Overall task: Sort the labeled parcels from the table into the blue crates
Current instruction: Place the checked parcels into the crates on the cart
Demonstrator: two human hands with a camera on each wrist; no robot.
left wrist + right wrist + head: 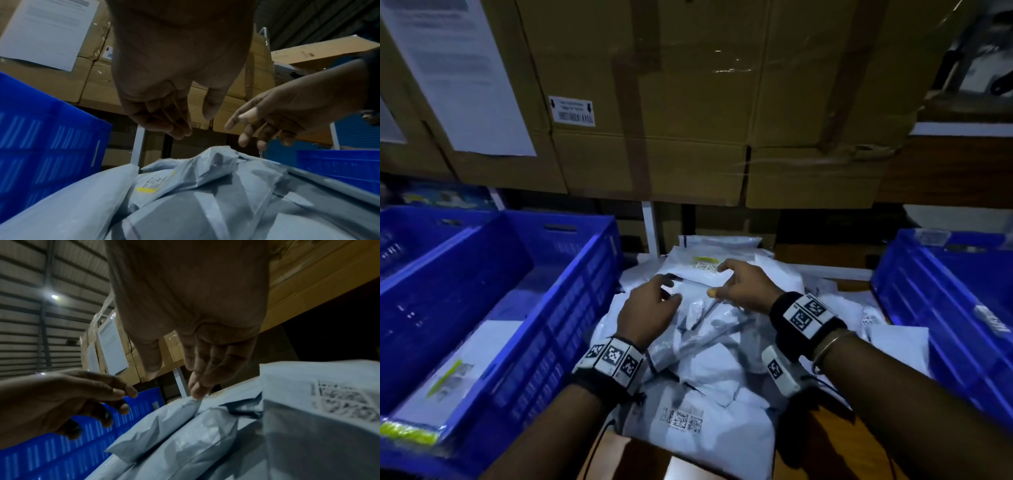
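While one labeled parcel (453, 373) is already lying in the blue crate (524, 346) on the left, most of the heap of parcels (709, 346) is still waiting on the table as the left hand (649, 310) and right hand (744, 284) are hovering over it, fingers loose, grasping nothing.

Left hand (650, 308) and right hand (743, 284) reach forward side by side, fingers loosely curled (both hold nothing)

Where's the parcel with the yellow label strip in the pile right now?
In the head view, the white plastic parcel with the yellow label strip lies at the pile's far end, just beyond the right hand.
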